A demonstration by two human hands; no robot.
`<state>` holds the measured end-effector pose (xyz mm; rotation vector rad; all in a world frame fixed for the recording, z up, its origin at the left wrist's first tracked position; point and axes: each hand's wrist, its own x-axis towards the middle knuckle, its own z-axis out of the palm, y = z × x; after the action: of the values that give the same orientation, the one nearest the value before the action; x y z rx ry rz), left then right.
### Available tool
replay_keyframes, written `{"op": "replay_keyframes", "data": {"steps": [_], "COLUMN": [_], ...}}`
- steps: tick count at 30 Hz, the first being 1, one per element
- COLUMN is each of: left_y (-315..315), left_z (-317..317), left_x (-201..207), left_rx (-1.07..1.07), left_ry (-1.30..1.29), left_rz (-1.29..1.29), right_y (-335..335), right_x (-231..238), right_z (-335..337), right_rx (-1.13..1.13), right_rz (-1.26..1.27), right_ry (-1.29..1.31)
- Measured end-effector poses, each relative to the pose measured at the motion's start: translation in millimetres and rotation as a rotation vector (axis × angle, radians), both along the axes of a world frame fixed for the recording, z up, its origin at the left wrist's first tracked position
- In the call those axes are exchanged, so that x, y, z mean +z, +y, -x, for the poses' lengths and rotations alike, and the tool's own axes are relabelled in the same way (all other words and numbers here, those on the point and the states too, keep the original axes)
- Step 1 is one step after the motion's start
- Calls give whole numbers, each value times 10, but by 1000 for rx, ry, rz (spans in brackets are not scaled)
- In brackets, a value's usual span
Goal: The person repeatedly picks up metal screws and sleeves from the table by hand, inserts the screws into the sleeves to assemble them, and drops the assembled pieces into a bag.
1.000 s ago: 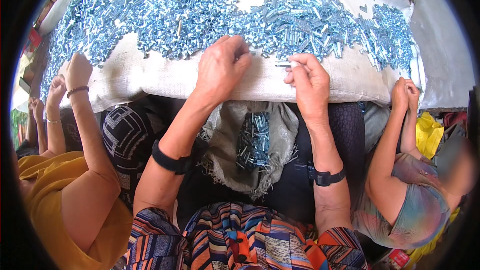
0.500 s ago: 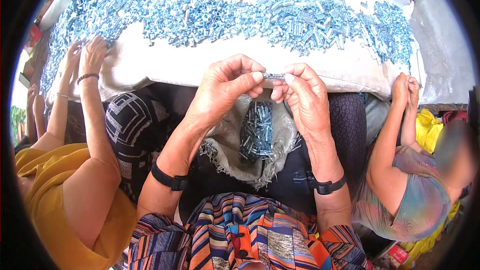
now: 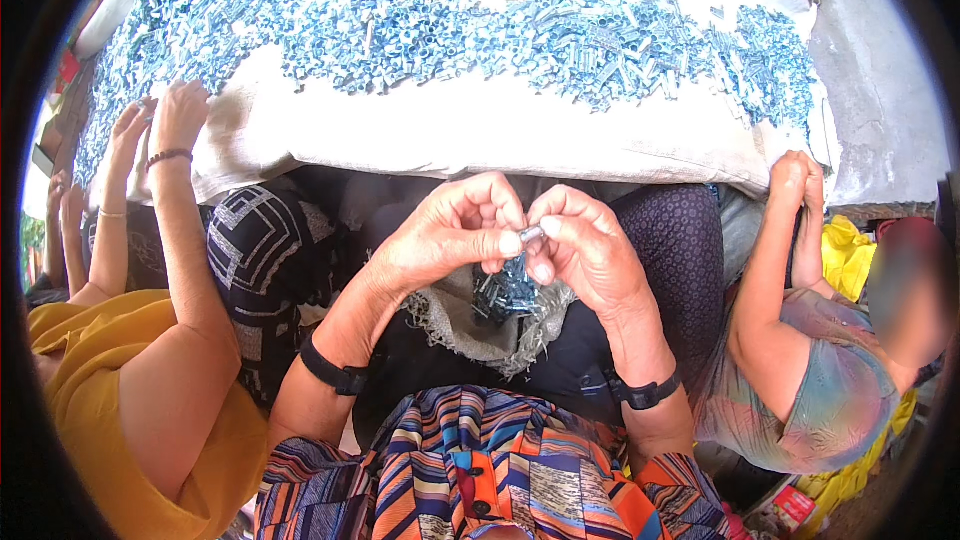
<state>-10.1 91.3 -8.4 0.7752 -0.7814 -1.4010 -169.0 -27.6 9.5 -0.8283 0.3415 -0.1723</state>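
Observation:
Over my lap, my left hand (image 3: 450,232) and my right hand (image 3: 592,248) meet with their fingertips pinched on one small silvery metal piece (image 3: 532,234). It looks like a short tube, and the fingers cover most of it. Below them, a frayed grey sack (image 3: 445,322) lies in my lap with many slim bluish metal pieces (image 3: 508,292) in it. My hands partly hide these. Beyond my hands, a wide heap of small blue-silver tubes and rings (image 3: 380,25) is spread over a pale cloth (image 3: 400,130).
At the left, a person in a mustard top (image 3: 110,350) has both hands at the heap's edge. Another person in a multicoloured top (image 3: 835,380) sits at the right, hands together by the cloth's corner. Yellow fabric (image 3: 848,258) lies behind that person.
Both my hands have come down and nearer to me, from the cloth's edge to above the sack. The piece between them now shows as a shorter bit.

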Motion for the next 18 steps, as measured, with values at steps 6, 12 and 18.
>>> {"op": "replay_keyframes", "data": {"steps": [6, 12, 18], "left_y": [4, -441, -990], "left_z": [-123, -284, -275], "left_x": [59, 243, 97], "left_rx": [-36, 529, 670], "left_ry": [-414, -1254, -1531], "left_rz": [-75, -58, -148], "right_y": [-213, -750, -1254], "right_x": [43, 165, 67], "right_z": [155, -126, -657], "right_rx": [194, -308, -539], "right_rz": [678, 1211, 1565], "right_ry": [217, 385, 240]}}
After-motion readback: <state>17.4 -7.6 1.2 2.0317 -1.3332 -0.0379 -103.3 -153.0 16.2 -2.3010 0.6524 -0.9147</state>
